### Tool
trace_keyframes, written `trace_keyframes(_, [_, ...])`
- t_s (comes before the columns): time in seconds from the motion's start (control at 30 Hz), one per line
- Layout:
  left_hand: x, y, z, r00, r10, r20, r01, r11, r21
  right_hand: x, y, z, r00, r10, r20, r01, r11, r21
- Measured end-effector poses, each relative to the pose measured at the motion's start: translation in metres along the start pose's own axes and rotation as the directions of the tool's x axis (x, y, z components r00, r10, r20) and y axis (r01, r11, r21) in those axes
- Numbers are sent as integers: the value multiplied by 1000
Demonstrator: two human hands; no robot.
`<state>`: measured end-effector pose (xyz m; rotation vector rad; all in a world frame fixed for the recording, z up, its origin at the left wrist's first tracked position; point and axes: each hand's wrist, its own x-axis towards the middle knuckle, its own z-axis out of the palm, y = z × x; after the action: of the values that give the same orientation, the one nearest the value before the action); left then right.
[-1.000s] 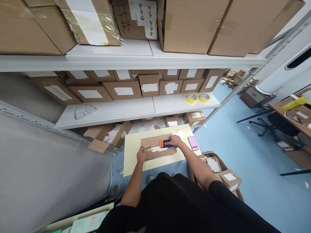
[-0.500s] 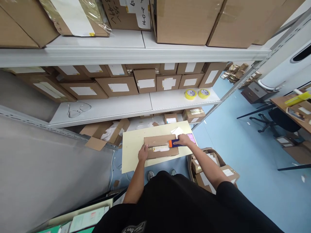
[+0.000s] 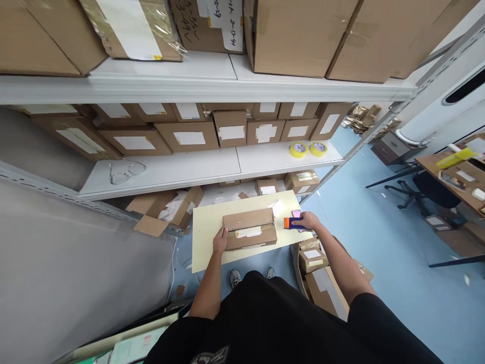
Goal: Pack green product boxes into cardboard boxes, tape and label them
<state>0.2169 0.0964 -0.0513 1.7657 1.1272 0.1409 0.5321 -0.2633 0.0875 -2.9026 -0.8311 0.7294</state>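
Note:
On the cream board (image 3: 206,227) lies a long cardboard box (image 3: 248,219), with a lengthwise seam, clear tape and a white label on top. My left hand (image 3: 220,240) grips its left end, thumb over the top edge. Clear of the box's right end, my right hand (image 3: 308,221) is closed round a dark blue and orange box cutter (image 3: 291,223), its orange end pointing left. Beneath that hand a phone (image 3: 296,214) with a pinkish screen is partly covered. A white paper slip (image 3: 278,207) rests behind the box.
Ahead stands a metal shelf (image 3: 182,169) with labelled boxes, two yellow tape rolls (image 3: 298,149) and glasses (image 3: 127,172). An open carton (image 3: 166,210) is at left below. Right of the board, a large carton (image 3: 297,268) holds several parcels. A desk (image 3: 468,177) stands far right.
My right hand has moved right with the box cutter, off the box's top and past its right end. The seam now shows a gap at the right. My left hand keeps its hold.

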Motion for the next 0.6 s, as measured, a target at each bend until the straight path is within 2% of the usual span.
trace_keyframes(0.13, [9, -16, -28, 1000, -15, 21, 16, 999, -38, -1, -42, -3, 995, -60, -75, 66, 995, 76])
trace_keyframes(0.27, [14, -29, -56, 997, -75, 15, 75, 997, -9, 0, -98, -9, 985, -141, -95, 154, 977, 148])
trace_keyframes(0.43, [10, -26, -79, 981, -143, -132, 151, 987, 51, -8, -169, -21, 979, -176, -107, 186, 978, 92])
trace_keyframes(0.5, [2, -15, -84, 979, -88, -186, 98, 994, 49, -17, -198, -26, 975, -188, -119, 194, 980, 44])
trace_keyframes(0.53, [-3, -7, -87, 979, -27, -202, 35, 999, 37, -22, -213, -28, 973, -198, -120, 202, 979, 25])
trace_keyframes(0.6, [-14, 12, -91, 983, 78, -169, -86, 996, -36, -33, -244, -30, 969, -224, -108, 225, 974, -1])
